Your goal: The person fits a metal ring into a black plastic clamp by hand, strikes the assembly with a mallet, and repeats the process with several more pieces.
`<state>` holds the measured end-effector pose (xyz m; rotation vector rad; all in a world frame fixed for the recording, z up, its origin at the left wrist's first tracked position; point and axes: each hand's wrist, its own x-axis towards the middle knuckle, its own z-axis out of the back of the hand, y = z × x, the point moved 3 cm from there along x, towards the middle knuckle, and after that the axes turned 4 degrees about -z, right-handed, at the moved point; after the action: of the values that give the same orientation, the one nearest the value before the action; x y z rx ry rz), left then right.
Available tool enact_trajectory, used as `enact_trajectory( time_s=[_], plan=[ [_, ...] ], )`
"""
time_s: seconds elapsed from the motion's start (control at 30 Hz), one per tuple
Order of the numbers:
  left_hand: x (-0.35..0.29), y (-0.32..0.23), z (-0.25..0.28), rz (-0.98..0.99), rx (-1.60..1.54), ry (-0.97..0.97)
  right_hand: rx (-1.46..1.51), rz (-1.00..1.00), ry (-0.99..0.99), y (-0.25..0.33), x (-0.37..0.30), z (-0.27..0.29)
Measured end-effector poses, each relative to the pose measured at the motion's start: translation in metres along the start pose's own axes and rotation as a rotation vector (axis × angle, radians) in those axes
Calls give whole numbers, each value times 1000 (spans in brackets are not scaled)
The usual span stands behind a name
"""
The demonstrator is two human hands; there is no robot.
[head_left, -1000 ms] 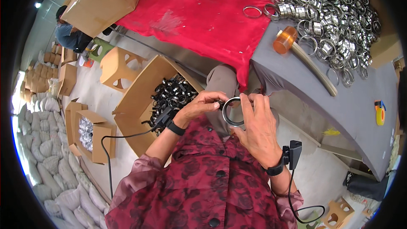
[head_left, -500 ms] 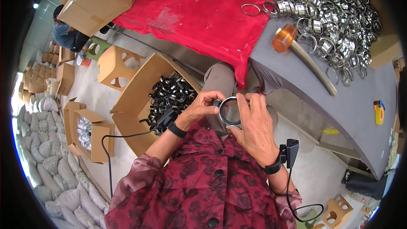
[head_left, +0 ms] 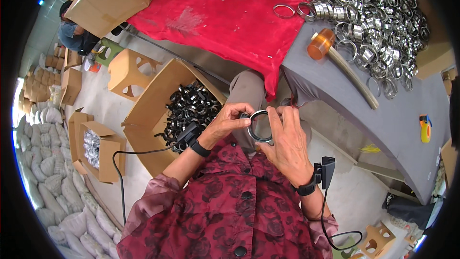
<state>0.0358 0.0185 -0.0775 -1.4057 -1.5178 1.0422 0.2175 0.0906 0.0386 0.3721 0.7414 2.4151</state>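
Note:
A metal ring [head_left: 255, 136] with a black inner edge is held up over my lap between both hands. My left hand [head_left: 224, 125] pinches its left side between thumb and fingers, and a small dark part shows by those fingertips. From the other side, my right hand [head_left: 289, 146] closes on the ring, its fingers along the upper right edge and its thumb near the bottom. The right palm hides part of that side. Below my left hand stands an open carton [head_left: 143, 132] holding a heap of black-and-silver ring clamps [head_left: 190, 110].
A red cloth [head_left: 215, 14] covers the table ahead. On the grey tabletop [head_left: 402, 115] at right are piled metal rings [head_left: 369, 24], an orange-headed mallet [head_left: 347, 69] and a yellow tape measure [head_left: 425, 128]. Stools, cartons and stacked sacks [head_left: 72, 196] stand left; a person [head_left: 74, 33] is far left.
Both hands keep nearly the same grip on the ring. The surroundings have shifted slightly to the left in the view.

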Motion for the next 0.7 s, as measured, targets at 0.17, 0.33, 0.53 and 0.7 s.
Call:
enact_trajectory(
  time_s=[0.17,0.33,0.53,0.7],
  plan=[
    [-3,3,1,5,-3,-9,9,-7,-11,1,-2,-3],
    [-4,5,1,34,-54,-31,13,-6,-27,1,-3,-6],
    [-3,2,0,25,-49,-16,6,-3,-34,1,-3,-7],
    [-3,-5,-3,48,-55,-46,33,-8,-33,-5,-3,-10]
  ],
)
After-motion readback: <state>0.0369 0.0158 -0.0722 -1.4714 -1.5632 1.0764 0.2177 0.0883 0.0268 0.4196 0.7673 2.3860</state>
